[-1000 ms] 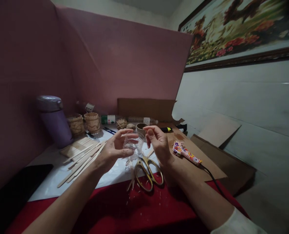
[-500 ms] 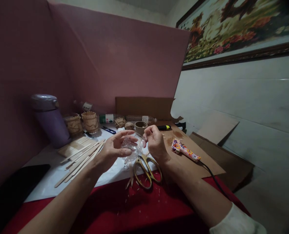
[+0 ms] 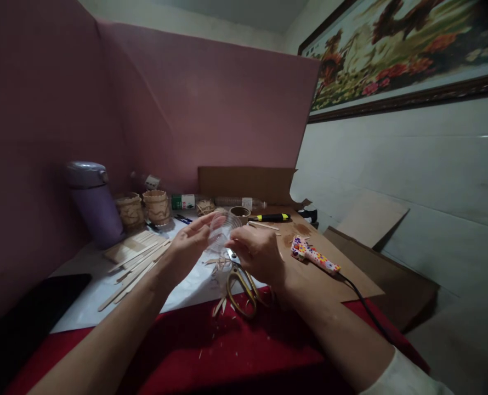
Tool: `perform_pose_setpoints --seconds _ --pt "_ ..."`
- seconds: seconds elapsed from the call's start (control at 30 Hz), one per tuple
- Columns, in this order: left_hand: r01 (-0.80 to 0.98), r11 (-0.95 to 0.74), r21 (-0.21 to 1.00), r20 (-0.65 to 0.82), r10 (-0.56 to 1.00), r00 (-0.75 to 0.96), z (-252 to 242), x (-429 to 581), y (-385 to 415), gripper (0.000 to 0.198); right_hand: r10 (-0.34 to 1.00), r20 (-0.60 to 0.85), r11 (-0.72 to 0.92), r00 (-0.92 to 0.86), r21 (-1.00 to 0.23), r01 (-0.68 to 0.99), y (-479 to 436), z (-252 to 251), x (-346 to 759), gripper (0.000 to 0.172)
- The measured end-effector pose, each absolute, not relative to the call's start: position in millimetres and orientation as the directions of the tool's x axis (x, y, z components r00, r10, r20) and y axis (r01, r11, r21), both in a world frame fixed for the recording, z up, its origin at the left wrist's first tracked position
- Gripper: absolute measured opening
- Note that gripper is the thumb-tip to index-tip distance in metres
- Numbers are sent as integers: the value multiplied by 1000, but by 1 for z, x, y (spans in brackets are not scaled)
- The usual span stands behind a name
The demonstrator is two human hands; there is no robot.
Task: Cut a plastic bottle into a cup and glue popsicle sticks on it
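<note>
Cradling left hand (image 3: pixel 188 241): my fingers grasp the clear cup (image 3: pixel 225 224) by its left side.
Right hand (image 3: pixel 258 249): mine curls at the cup's right edge; I cannot tell if it pinches.
Clear cup: just beyond the scissors (image 3: pixel 236 264).
Wooden sticks (image 3: pixel 139 272): left of the scissors.
Glue gun (image 3: pixel 316 259): right of them.

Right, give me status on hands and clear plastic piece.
Left hand holding clear plastic piece. Right hand close to it, contact unclear. Scissors lying just below, partly hidden by right hand.
</note>
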State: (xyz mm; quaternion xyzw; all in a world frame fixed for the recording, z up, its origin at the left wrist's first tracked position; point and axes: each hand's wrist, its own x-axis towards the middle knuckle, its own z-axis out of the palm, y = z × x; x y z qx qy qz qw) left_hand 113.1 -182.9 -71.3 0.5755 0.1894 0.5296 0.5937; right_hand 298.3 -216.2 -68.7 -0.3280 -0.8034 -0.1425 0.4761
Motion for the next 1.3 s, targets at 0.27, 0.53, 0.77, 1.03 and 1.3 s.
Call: perform_pose_setpoints --seconds 0.27,0.53,0.77,1.03,1.3 --pt "250 -708 660 720 692 60 -61 113 -192 16 275 786 585 -553 320 745 -220 -66 299 51" --pt "521 -744 419 817 559 141 -56 112 -196 27 409 733 615 -544 219 758 -224 -67 295 53" --pt "129 -608 784 599 794 104 -57 114 -194 23 443 776 560 -449 151 814 -223 -70 297 47" --pt "485 -642 594 651 738 179 -58 115 -197 32 399 769 517 -499 261 815 -222 -72 296 50" --pt "585 -667 461 646 704 294 -60 113 -195 28 380 784 500 -491 273 822 -221 -72 296 46"
